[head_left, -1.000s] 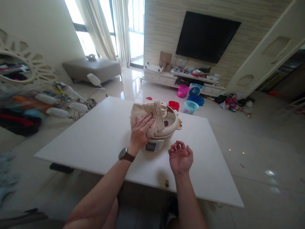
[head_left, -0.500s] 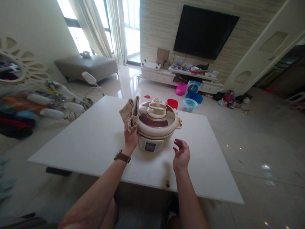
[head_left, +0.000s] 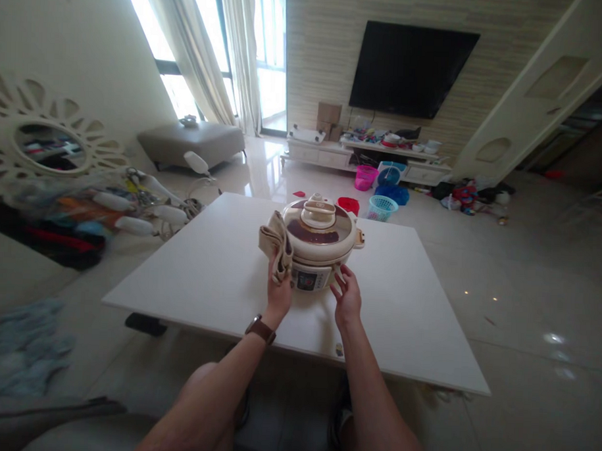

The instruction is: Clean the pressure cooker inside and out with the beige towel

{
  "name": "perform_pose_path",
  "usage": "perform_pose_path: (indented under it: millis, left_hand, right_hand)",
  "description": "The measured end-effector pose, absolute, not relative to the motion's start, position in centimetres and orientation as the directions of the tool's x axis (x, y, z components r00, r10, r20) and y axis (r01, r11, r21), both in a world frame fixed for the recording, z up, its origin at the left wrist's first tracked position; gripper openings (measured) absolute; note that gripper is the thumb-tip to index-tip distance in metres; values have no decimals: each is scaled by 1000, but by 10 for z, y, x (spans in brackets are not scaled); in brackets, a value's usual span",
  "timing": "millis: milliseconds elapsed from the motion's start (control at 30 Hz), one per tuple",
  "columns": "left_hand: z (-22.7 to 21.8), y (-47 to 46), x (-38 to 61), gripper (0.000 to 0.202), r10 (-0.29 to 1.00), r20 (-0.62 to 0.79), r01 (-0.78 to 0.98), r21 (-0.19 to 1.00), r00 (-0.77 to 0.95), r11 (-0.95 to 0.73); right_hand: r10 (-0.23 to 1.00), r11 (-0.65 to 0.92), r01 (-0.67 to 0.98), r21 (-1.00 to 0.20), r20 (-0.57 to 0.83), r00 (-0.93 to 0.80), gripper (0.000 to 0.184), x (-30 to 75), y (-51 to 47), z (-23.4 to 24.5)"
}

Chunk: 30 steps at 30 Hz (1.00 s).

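A cream electric cooker (head_left: 324,252) with a round lid, a knob on top and a control panel in front stands on the white table (head_left: 205,261). In my left hand (head_left: 279,295) is a folded beige cloth (head_left: 276,244), held upright against the cooker's left front side. My left hand is closed around the cloth's lower part. My right hand (head_left: 348,296) is at the cooker's right front, its fingers apart and curved, the tips close to the lower body. Whether they touch it I cannot tell. Nothing shows in that hand.
A small dark object (head_left: 339,349) lies at the table's near edge. Beyond the table are a red bucket (head_left: 348,205), a light-blue basket (head_left: 382,207) and a pink basket (head_left: 365,178) on the floor. To the left stands a white appliance with several paddle-like arms (head_left: 167,213).
My right hand has moved in closer to the cooker's front. The cloth in my left hand has shifted down along the cooker's left side. The view has turned slightly left.
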State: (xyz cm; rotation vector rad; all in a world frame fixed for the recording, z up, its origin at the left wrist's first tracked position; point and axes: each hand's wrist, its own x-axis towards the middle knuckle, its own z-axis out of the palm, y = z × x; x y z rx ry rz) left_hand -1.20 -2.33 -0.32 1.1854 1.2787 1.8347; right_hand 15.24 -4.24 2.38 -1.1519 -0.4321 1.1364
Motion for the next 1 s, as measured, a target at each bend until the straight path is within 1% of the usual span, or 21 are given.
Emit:
perform_pose_path:
  millis: [67,100,233,300,500,600,667,767,867,1000]
  left_hand:
    - [-7,-8,-14,42,832,167,-111,958,-529,-263]
    - [-9,1,-16,40,821,109,-156,960,-561,-233]
    - [-23,37,-21,43,788,-81,-308,941,-610,-141]
    - [-30,52,-23,45,770,-137,-354,927,-624,-123]
    - [-27,66,-25,43,757,-110,-336,930,-644,-151]
    - [-17,47,-17,41,755,-59,-295,938,-653,-182]
    - [-11,25,-7,41,755,-51,-283,942,-654,-182]
    - [-6,-12,11,40,773,-62,-267,953,-631,-141]
    - [-6,-39,23,41,821,-67,-241,967,-567,-88]
    - [-5,-41,17,39,835,-87,-234,971,-544,-52]
  right_hand:
    - [869,-33,-479,-877,-262,419,42,151,-45,23]
    - [869,-32,-479,-877,-262,420,41,150,-46,23]
    - [870,-39,-483,-875,-268,414,45,151,-40,26]
    - [863,-44,-474,-879,-273,426,47,151,-35,28]
    - [817,0,-375,-927,-216,534,51,144,-27,24]
    - [807,13,-357,-934,-202,555,54,140,-27,24]
    - [801,7,-365,-931,-213,559,55,138,-27,25]
    - [796,21,-386,-922,-218,565,55,136,-27,24]
    - [799,56,-378,-924,-186,572,57,133,-25,18]
    - [787,88,-354,-931,-153,597,64,124,-22,11]
